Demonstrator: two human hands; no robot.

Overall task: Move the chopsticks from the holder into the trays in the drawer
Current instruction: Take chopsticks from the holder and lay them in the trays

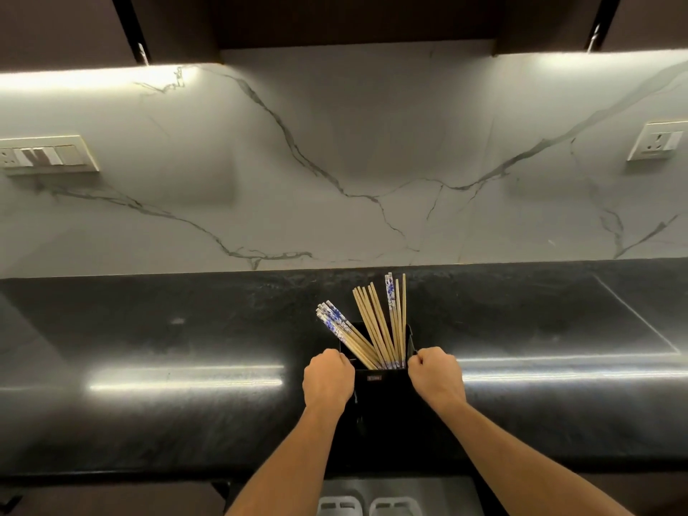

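A black holder (379, 396) stands on the dark counter, near its front edge. Several chopsticks stick up out of it: a blue-and-white patterned bunch (337, 324) leans left, and plain wooden ones (376, 322) stand in the middle and at the right. My left hand (327, 378) grips the holder's left rim, and my right hand (435, 374) grips its right rim. Below the counter edge, between my forearms, the tops of two white trays (370, 506) show in the open drawer.
The black stone counter (167, 366) runs the full width, backed by a white marble wall. A switch plate (48, 154) sits on the wall at left and a socket (657, 141) at right. Dark cabinets hang overhead.
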